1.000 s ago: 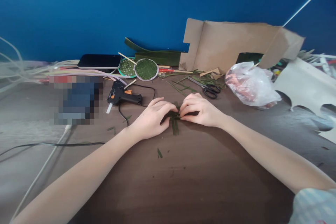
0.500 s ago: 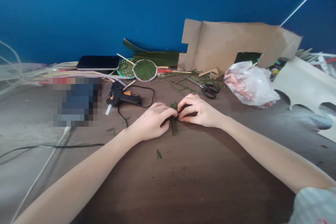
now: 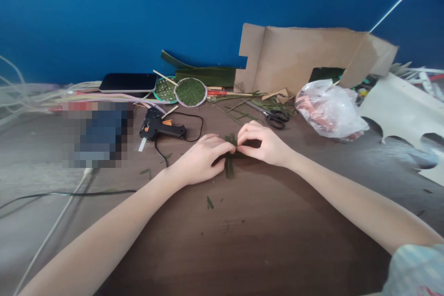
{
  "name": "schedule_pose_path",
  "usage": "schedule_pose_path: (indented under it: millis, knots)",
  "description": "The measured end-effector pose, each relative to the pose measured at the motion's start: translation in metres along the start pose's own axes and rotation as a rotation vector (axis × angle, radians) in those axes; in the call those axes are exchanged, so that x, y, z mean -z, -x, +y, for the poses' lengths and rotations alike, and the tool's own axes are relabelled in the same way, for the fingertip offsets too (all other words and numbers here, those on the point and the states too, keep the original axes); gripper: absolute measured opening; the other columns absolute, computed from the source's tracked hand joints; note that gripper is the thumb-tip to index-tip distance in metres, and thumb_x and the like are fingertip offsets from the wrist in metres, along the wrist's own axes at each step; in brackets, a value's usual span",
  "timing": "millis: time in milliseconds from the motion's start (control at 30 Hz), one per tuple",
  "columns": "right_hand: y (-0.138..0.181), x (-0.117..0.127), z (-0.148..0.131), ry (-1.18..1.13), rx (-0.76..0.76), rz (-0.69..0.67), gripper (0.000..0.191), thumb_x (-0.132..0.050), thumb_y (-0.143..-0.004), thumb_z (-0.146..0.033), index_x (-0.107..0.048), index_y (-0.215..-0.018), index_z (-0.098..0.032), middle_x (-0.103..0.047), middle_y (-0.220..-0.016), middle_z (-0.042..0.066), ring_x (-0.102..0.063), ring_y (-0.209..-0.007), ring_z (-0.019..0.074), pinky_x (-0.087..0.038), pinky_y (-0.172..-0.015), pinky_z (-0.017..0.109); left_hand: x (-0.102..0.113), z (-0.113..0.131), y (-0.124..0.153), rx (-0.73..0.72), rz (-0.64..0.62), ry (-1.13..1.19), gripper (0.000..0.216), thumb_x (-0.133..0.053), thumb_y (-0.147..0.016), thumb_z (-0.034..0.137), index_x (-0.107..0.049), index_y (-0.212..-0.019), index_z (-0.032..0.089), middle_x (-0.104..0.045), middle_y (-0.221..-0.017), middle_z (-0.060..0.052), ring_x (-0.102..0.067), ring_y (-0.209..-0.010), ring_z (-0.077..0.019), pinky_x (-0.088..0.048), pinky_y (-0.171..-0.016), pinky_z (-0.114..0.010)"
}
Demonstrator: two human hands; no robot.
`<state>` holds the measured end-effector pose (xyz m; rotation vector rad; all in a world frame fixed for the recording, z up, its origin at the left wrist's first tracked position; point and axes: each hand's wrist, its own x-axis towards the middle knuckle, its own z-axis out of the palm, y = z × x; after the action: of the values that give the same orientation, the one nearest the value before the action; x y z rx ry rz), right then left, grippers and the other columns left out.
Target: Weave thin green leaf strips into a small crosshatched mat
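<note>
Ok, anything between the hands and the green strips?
Nothing visible. The left hand and right hand both pinch the strips on the table. The glue gun lies apart to the left, the scissors apart behind the right hand.

Your left hand (image 3: 199,161) and right hand (image 3: 264,144) pinch the green leaf strips (image 3: 229,159) together on the brown counter (image 3: 263,222). A glue gun (image 3: 160,126) lies just beyond your left hand, scissors (image 3: 274,119) beyond your right.

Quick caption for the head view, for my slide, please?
Left hand and right hand pinch crossed green leaf strips on a brown table; glue gun, scissors and cardboard behind.
</note>
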<state>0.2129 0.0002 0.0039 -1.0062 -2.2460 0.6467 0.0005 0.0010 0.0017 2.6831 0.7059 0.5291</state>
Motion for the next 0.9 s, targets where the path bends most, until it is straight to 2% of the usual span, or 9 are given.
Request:
schedule_pose_path:
  millis: [200, 333, 367, 500, 567, 733, 900]
  knots:
    - [-0.003, 0.001, -0.003, -0.022, -0.028, 0.026, 0.007, -0.059, -0.077, -0.02, -0.057, -0.071, -0.019, -0.059, -0.08, 0.002, -0.05, -0.08, 0.0155, -0.037, -0.079, 0.033, 0.001, 0.0, -0.002, 0.02, -0.018, 0.033, 0.029, -0.04, -0.082, 0.011, -0.054, -0.106, 0.02, -0.064, -0.101, -0.004, -0.058, -0.096, -0.0166, -0.037, -0.098, -0.04]
    - [-0.005, 0.011, -0.002, 0.007, -0.111, 0.003, 0.005, -0.06, -0.077, -0.022, -0.057, -0.074, -0.019, -0.057, -0.076, 0.001, -0.05, -0.078, 0.0154, -0.038, -0.074, 0.031, 0.001, 0.001, -0.003, 0.042, -0.013, 0.026, 0.03, -0.041, -0.081, 0.011, -0.054, -0.107, 0.018, -0.063, -0.098, -0.004, -0.058, -0.094, -0.016, -0.036, -0.099, -0.039]
    - [-0.006, 0.015, -0.002, 0.026, -0.122, -0.021, 0.007, -0.06, -0.076, -0.023, -0.057, -0.072, -0.019, -0.056, -0.074, 0.001, -0.049, -0.077, 0.0151, -0.038, -0.072, 0.03, 0.002, 0.001, -0.002, 0.043, -0.015, 0.025, 0.03, -0.041, -0.081, 0.011, -0.054, -0.107, 0.018, -0.063, -0.098, -0.004, -0.058, -0.093, -0.0156, -0.036, -0.099, -0.038]
    - [-0.006, 0.032, 0.0, 0.07, -0.142, -0.349, 0.009, -0.059, -0.075, -0.025, -0.059, -0.067, -0.019, -0.053, -0.07, 0.001, -0.049, -0.071, 0.0141, -0.039, -0.065, 0.028, 0.001, 0.001, -0.002, 0.044, -0.016, 0.011, 0.029, -0.041, -0.082, 0.011, -0.055, -0.106, 0.018, -0.064, -0.095, -0.003, -0.059, -0.09, -0.0142, -0.035, -0.099, -0.037]
    - [-0.006, 0.036, 0.0, 0.13, -0.168, -0.398, 0.01, -0.059, -0.074, -0.026, -0.06, -0.067, -0.019, -0.052, -0.068, 0.0, -0.049, -0.069, 0.0141, -0.039, -0.063, 0.028, -0.001, 0.0, -0.003, 0.047, 0.007, -0.005, 0.026, -0.039, -0.085, 0.012, -0.056, -0.103, 0.02, -0.065, -0.093, -0.002, -0.06, -0.088, -0.0136, -0.035, -0.099, -0.037]
    - [-0.005, 0.035, -0.001, 0.203, -0.267, -0.381, 0.01, -0.061, -0.072, -0.029, -0.059, -0.07, -0.019, -0.051, -0.066, 0.0, -0.047, -0.063, 0.0125, -0.036, -0.057, 0.026, -0.01, 0.0, -0.005, 0.057, 0.093, -0.066, 0.02, -0.042, -0.086, 0.012, -0.057, -0.096, 0.02, -0.066, -0.087, 0.0, -0.061, -0.081, -0.0133, -0.038, -0.095, -0.035]
    - [-0.004, 0.03, -0.001, 0.185, -0.292, -0.389, 0.009, -0.06, -0.072, -0.027, -0.059, -0.069, -0.019, -0.051, -0.067, -0.001, -0.047, -0.061, 0.0115, -0.036, -0.056, 0.025, -0.012, 0.002, -0.006, 0.047, 0.132, -0.096, 0.021, -0.043, -0.084, 0.009, -0.058, -0.093, 0.02, -0.066, -0.082, 0.001, -0.061, -0.077, -0.0133, -0.04, -0.091, -0.034]
